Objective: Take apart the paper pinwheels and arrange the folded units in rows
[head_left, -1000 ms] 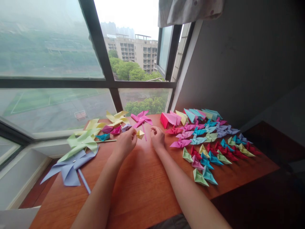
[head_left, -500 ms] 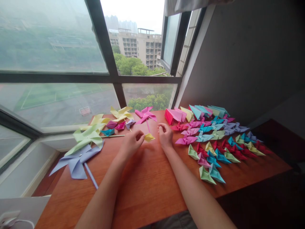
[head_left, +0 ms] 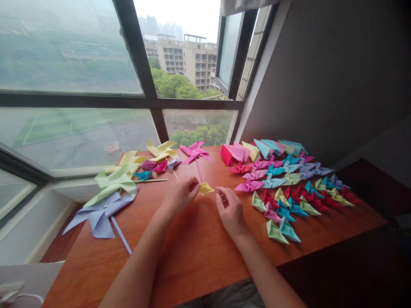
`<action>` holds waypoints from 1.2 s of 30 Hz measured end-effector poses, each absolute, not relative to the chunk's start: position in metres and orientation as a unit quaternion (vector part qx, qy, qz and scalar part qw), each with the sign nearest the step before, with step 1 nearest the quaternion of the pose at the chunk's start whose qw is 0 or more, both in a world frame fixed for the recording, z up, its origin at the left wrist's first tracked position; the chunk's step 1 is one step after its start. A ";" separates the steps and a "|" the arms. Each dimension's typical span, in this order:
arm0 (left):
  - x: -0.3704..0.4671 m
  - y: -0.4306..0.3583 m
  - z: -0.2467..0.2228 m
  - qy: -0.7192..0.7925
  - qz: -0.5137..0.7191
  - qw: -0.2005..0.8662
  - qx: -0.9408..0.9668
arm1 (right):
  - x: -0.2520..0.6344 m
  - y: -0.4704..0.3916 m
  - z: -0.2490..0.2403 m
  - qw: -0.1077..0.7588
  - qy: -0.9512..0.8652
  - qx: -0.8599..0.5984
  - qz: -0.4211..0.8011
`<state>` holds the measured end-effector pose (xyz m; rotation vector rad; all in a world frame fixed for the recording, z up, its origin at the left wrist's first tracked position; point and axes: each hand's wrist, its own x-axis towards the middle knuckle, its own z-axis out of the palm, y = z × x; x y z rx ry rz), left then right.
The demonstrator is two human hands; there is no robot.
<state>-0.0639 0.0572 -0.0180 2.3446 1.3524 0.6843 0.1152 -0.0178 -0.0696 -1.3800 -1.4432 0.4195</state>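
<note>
A small yellow folded paper boat [head_left: 205, 188] is held just above the wooden table. My left hand [head_left: 181, 193] pinches its left end between thumb and fingers. On the other side, my right hand [head_left: 229, 207] is close to the boat's right tip, its fingers bent and slightly apart. Whether those fingertips touch the paper I cannot tell. Just beyond the hands lies a pink pinwheel [head_left: 194, 153] on a stick. Left of my left hand are a teal paper boat [head_left: 143, 175] and several purple and magenta ones.
Blue [head_left: 105, 209], green [head_left: 115, 182] and yellow pinwheels [head_left: 161, 149] lie on the table's left side. Rows of coloured paper boats [head_left: 276, 231] and paper cranes [head_left: 248, 185] cover the right side, with paper planes [head_left: 236, 152] behind. A window [head_left: 192, 104] borders the far edge.
My right hand has come down and nearer to the yellow boat, its fingers now by the boat's right tip. My left hand has shifted slightly right with the boat.
</note>
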 end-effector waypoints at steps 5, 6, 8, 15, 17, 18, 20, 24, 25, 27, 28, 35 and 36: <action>-0.056 0.052 -0.017 0.440 0.214 0.181 0.853 | 0.117 -0.031 -0.068 0.526 -0.611 -0.577 0.129; -0.054 0.051 -0.017 0.435 0.210 0.182 0.856 | 0.117 -0.033 -0.068 0.524 -0.616 -0.575 0.124; -0.053 0.049 -0.017 0.430 0.203 0.185 0.860 | 0.117 -0.035 -0.067 0.514 -0.631 -0.569 0.121; -0.053 0.048 -0.017 0.419 0.193 0.198 0.865 | 0.117 -0.039 -0.066 0.493 -0.634 -0.586 0.107; -0.054 0.048 -0.016 0.418 0.193 0.202 0.864 | 0.118 -0.040 -0.065 0.495 -0.632 -0.587 0.107; -0.054 0.048 -0.016 0.418 0.193 0.204 0.864 | 0.118 -0.040 -0.065 0.494 -0.632 -0.587 0.108; -0.054 0.049 -0.016 0.419 0.194 0.208 0.863 | 0.118 -0.041 -0.064 0.496 -0.631 -0.587 0.108; -0.054 0.048 -0.015 0.417 0.198 0.218 0.860 | 0.118 -0.041 -0.063 0.504 -0.626 -0.587 0.100; -0.054 0.048 -0.014 0.417 0.199 0.220 0.859 | 0.119 -0.041 -0.063 0.506 -0.624 -0.587 0.100; -0.055 0.048 -0.013 0.417 0.204 0.224 0.857 | 0.119 -0.042 -0.062 0.513 -0.616 -0.589 0.103; -0.055 0.048 -0.012 0.418 0.209 0.228 0.854 | 0.119 -0.044 -0.062 0.517 -0.612 -0.590 0.105; -0.064 0.053 -0.011 0.446 0.210 0.230 0.839 | 0.121 -0.088 -0.055 0.552 -0.581 -0.590 0.098; -0.064 0.054 -0.013 0.448 0.202 0.229 0.840 | 0.125 -0.100 -0.054 0.549 -0.579 -0.595 0.095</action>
